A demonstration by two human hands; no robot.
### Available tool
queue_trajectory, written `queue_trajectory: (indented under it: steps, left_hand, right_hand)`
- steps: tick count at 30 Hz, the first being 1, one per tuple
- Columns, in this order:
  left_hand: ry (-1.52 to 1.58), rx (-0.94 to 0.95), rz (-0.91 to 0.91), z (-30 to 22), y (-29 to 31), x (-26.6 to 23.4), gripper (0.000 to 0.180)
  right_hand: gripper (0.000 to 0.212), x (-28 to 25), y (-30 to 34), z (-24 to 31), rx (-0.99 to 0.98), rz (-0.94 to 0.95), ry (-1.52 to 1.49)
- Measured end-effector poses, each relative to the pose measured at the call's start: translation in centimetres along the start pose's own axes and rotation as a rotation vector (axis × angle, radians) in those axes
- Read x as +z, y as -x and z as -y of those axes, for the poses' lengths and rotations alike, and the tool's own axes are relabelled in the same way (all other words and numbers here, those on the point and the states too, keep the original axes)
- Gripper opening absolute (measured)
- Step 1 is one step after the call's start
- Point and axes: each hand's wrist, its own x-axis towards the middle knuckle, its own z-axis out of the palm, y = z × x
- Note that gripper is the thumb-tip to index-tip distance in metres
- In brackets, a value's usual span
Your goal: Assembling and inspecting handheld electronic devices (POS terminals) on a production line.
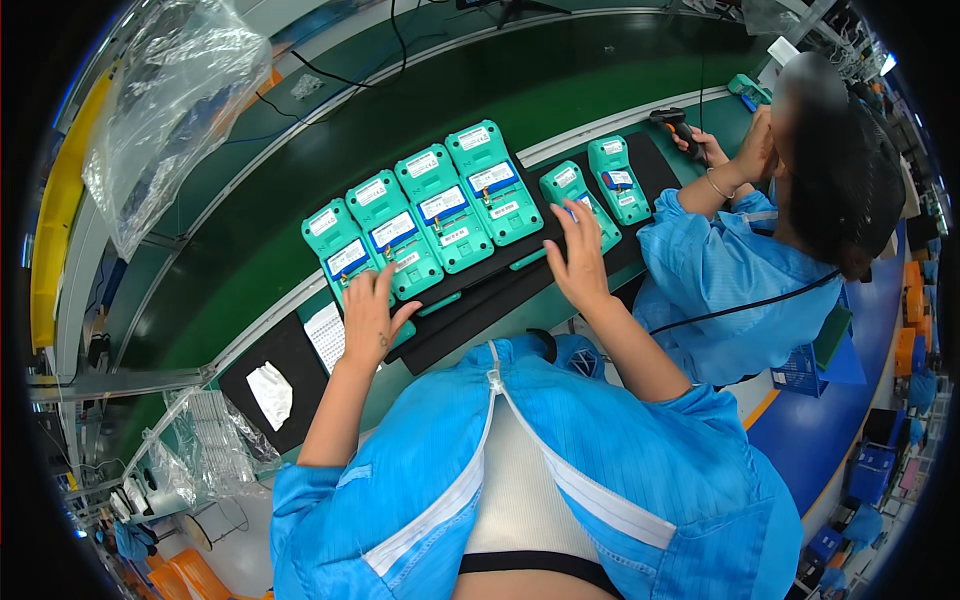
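Observation:
Several green handheld devices lie side by side in a slanting row on a black mat, their backs up. Each of those in the row shows a blue-and-white battery pack in an uncovered recess, with small wires beside it. My left hand rests at the near end of the leftmost device, fingers apart. Over the near part of another green device to the right, my right hand spreads its fingers; whether they touch it I cannot tell. A thin green piece lies along the mat's near edge.
At the right, a co-worker in blue holds a black handheld scanner, with one more green device before them. A printed sheet and a crumpled white piece lie at left. Clear plastic hangs at the upper left.

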Motion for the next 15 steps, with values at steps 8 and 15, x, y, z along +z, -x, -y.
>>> queue_trajectory:
  steps: [8,15]
  left_hand:
    - [0.191,-0.215,-0.383,-0.5,7.9,2.1,0.036]
    - [0.208,-0.953,-0.466,2.9,18.4,5.9,0.028]
  right_hand:
    - [0.041,-0.3,4.2,-11.7,0.372,-0.049,0.096]
    - [0.059,2.9,0.4,-12.2,0.446,0.080,0.000]
